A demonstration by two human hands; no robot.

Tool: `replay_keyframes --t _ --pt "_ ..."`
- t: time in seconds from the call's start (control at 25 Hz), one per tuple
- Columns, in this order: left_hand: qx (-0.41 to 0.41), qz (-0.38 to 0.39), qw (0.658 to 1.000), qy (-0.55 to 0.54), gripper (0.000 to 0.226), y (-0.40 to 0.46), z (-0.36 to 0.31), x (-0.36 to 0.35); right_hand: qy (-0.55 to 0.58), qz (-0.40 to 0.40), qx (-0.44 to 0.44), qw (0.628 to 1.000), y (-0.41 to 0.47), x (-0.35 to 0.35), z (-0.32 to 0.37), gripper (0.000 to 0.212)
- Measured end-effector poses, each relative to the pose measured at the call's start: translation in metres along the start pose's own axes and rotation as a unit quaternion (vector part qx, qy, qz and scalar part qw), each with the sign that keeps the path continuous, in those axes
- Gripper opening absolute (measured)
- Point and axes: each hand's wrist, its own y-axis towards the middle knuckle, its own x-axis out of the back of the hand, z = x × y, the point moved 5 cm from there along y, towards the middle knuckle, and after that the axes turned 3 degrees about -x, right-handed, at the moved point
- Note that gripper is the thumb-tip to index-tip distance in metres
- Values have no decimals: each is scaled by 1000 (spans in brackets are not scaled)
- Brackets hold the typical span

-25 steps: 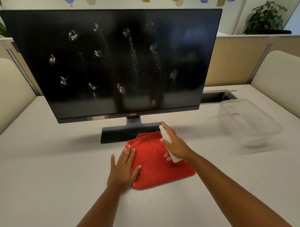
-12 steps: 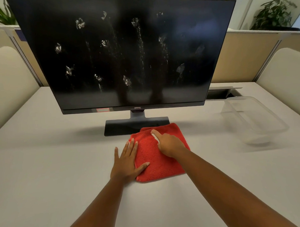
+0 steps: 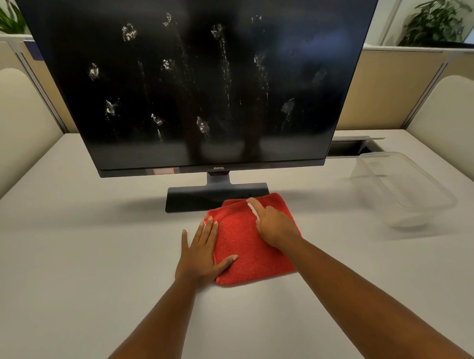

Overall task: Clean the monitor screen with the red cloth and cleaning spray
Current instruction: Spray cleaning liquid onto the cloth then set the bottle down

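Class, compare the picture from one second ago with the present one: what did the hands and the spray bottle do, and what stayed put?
The right hand lowered the white spray bottle onto the red cloth, still gripping it; now only a sliver shows. The left hand stayed flat on the cloth's left edge. The monitor, its foam streaks and the clear container are unchanged.
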Motion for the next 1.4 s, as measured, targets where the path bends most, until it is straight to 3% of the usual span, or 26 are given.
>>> replay_keyframes --t 0.28,0.48,0.84,1.08,1.4 --pt "-7 -8 1000 -1 111 1 1 -2 -5 -14 -92 996 -3 20 -48 55" --pt "-8 -6 1000 -5 112 2 2 -3 52 -25 -45 997 -17 18 -44 51" --pt "-8 -5 1000 -7 113 2 3 -6 32 25 12 999 -27 -2 -14 47" --pt "-16 -9 1000 -22 112 1 2 -4 123 65 42 989 -39 -3 -12 58" --pt "-62 16 998 -1 116 -2 -5 -1 45 71 60 995 -49 -13 -7 45"
